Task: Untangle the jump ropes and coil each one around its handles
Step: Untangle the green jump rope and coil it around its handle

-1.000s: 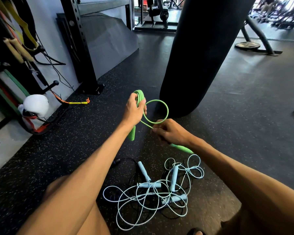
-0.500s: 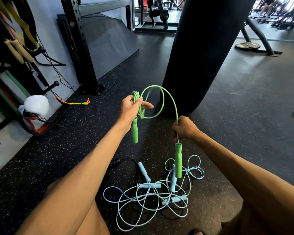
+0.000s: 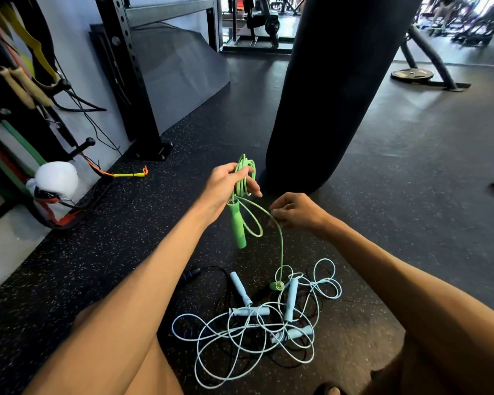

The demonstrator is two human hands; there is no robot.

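- In the head view, above the speckled rubber floor (image 3: 97,252), the left hand (image 3: 225,185) gripped a bundle of loops of the green jump rope (image 3: 245,163). The thumb lay across the strands and the other fingers curled round them, with one fingertip sticking out straight to the right.
- One green handle (image 3: 236,223) hung just beneath that hand, slightly tilted, with a loose loop of green cord beside it.
- The right hand (image 3: 297,210) was near the left and a little lower. Its fingers were curled in, pinching the green cord between thumb and forefinger.
- From that pinch the cord dropped straight down to the second green handle (image 3: 277,286), seen end-on over the pile. Whether it touched the floor could not be told.
- Between the person's knees, the light-blue jump ropes (image 3: 250,311) lay on the floor in tangled loops, four pale handles among them. A black rope (image 3: 194,272) ran beneath.
- A black punching bag (image 3: 334,81) hung beyond the hands, and a white boxing glove (image 3: 56,178) sat by the wall on the left.
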